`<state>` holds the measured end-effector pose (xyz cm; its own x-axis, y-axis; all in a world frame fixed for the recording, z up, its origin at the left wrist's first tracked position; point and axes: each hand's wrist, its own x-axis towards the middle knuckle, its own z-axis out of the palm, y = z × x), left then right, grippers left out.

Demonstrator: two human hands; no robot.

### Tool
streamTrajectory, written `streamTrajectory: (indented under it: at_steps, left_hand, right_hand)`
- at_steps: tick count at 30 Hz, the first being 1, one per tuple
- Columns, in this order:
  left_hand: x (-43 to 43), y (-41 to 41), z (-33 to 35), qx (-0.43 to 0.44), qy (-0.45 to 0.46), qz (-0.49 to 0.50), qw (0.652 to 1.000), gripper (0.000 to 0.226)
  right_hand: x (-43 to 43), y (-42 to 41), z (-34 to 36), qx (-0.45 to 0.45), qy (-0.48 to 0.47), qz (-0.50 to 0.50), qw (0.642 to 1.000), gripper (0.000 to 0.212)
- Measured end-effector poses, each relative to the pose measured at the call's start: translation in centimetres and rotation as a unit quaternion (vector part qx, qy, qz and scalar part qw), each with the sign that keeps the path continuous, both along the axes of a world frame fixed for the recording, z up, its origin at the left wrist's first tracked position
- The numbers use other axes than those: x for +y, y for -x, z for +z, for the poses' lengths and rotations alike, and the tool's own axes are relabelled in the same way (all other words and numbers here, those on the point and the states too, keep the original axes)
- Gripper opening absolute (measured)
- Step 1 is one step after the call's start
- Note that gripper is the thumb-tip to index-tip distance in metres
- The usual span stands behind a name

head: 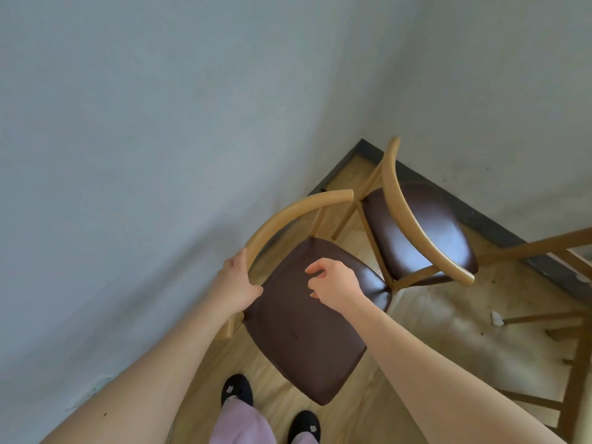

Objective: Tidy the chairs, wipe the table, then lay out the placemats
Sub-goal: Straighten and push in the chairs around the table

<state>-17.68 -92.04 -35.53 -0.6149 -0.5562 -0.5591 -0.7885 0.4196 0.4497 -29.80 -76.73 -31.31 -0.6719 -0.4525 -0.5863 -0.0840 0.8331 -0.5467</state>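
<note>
Left hand (235, 285) grips curved wooden backrest of brown-seated chair (301, 318) — right hand (334, 285) loosely curled, empty, above seat.

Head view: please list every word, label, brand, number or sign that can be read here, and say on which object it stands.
No readable text in this view.
Black slippers: small white marks on top, too blurred to read as letters or a logo.
Nearer wooden chair with dark brown padded seat, farther matching chair, grey walls: no text or labels seen.

Two chairs (307, 315), two hands (237, 286), two black shoes (237, 390)
</note>
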Motion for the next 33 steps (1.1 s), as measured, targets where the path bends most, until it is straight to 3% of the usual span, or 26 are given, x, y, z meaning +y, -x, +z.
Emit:
streamTrajectory:
  at_steps: [6,15,18,23,33]
  left_hand:
    - [-2.4,1.8,-2.7,-0.06,-0.046,0.008,0.997,0.099]
    - [-2.4,2.2,-3.2,-0.133,0.025,-0.084,0.987,0.094]
    - [-1.6,1.2,-3.4,-0.154,-0.009,-0.087,0.984,0.089]
    - [1.9,-0.1,-3.6,-0.174,-0.127,-0.029,0.976,0.099]
    - [8.2,1.1,-4.3,-0.144,-0.185,-0.05,0.971,0.093]
  right_hand:
    - [-1.7,0.4,-1.8,-0.019,-0.014,-0.021,1.0,0.028]
    - [0.9,-0.2,-3.3,-0.035,-0.038,-0.072,0.996,0.028]
    - [2.2,-0.6,-3.4,-0.03,-0.041,-0.082,0.995,0.028]
    - [4.8,-1.0,-3.3,-0.022,-0.043,-0.089,0.995,0.026]
    - [12.1,-2.1,-4.0,-0.023,-0.065,-0.116,0.991,0.026]
